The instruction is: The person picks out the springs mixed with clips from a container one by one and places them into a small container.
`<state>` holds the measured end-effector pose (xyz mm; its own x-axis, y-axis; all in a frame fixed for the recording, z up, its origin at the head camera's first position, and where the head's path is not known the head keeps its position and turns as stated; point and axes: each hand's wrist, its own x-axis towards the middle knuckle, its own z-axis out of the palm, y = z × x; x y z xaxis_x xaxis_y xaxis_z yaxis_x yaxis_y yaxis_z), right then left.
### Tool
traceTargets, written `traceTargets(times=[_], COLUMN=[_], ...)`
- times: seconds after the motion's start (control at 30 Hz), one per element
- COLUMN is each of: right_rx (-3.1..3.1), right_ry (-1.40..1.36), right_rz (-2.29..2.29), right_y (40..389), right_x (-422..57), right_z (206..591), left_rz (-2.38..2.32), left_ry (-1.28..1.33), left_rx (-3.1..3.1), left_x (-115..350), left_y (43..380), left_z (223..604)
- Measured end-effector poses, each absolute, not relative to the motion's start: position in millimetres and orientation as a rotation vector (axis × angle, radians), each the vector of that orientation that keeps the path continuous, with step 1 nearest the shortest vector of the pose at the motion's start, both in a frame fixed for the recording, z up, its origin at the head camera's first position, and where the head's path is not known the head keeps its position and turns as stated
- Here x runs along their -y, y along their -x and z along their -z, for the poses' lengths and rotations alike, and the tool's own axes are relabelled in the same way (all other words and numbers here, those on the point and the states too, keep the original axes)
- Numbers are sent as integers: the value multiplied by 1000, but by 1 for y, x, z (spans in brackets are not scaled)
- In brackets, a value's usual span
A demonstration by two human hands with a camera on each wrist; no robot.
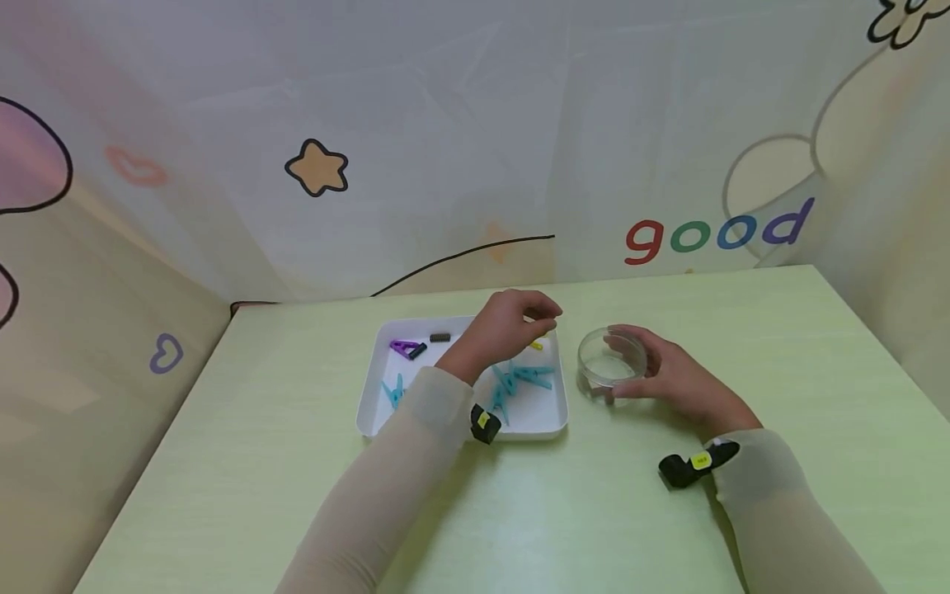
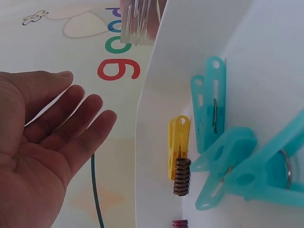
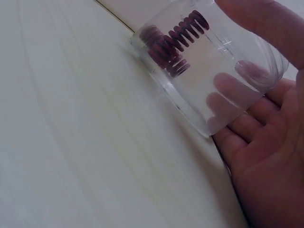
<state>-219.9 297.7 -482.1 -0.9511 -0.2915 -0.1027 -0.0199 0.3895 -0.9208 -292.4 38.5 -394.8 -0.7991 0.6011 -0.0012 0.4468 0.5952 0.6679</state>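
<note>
Landmark: white rectangular tray, lying on the pale green bench.
Left hand: raised over the tray's far right part, nothing in hold; its fingers are loosely bent and parted.
Right hand: just right of the tray, fingers and thumb curled round a jar, opened only as far as its width.
Jar: clear, round, open-topped, in the right hand, just beside the tray's right wall; contact with the bench cannot be told.
Jar contents: dark red coil springs – exact count unclear through the clear wall.
Clothespins, turquoise: a cluster in the tray's right half; a further one towards its near left corner, partly behind the sleeve.
Clothespin, yellow: one, by the tray's far wall, with a brown coil spring at its end.
Clothespin, purple: one, in the tray's far left part, a dark coil spring beside it.
Spring, loose: one more, dark, near the tray's far wall.
Backdrop: printed cloth beyond the tray – star, hearts, lettering "good".
</note>
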Motion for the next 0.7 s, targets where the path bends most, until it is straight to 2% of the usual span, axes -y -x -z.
traceTargets(times=[0.7], right_rx=[-2423], right_ry=[250], right_rz=[1550], right_y=[220], right_x=[-296], right_z=[481], left_rz=[-943], left_ry=[-716], left_rx=[-2547], left_x=[-25], left_y=[310], left_z=[402])
